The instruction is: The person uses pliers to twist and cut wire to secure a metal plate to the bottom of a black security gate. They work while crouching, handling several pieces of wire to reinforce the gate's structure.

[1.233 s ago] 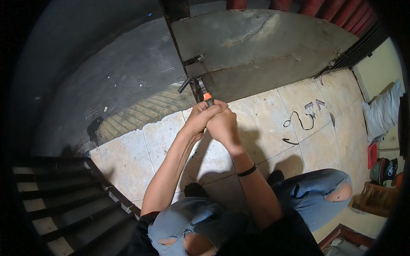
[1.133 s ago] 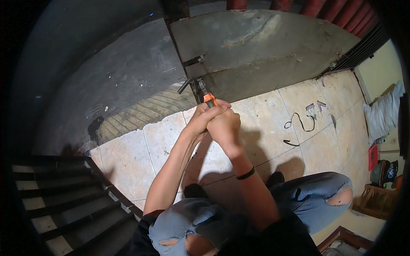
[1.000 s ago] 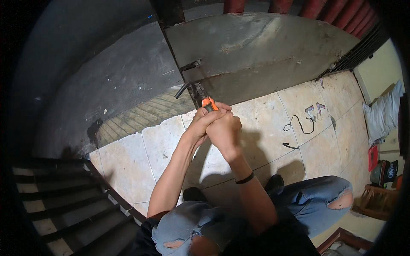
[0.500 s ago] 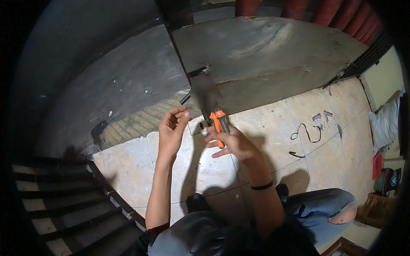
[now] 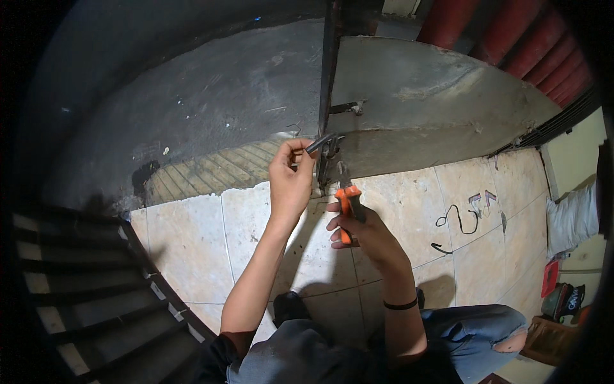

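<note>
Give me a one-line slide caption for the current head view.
Left hand at a dark rod, right hand holding orange-and-black pliers over pale floor tiles.

A thin black cord [image 5: 462,232] curls toward the right edge of the tiled floor [image 5: 188,233], near small purplish-white pieces [image 5: 474,200]. Beside that edge rests a pale pillow [image 5: 571,217].

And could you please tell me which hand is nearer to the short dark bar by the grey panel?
Left: the left hand is at the lower end of the dark bar; the right hand, holding orange-handled pliers, is apart from it, lower and to the right.
</note>
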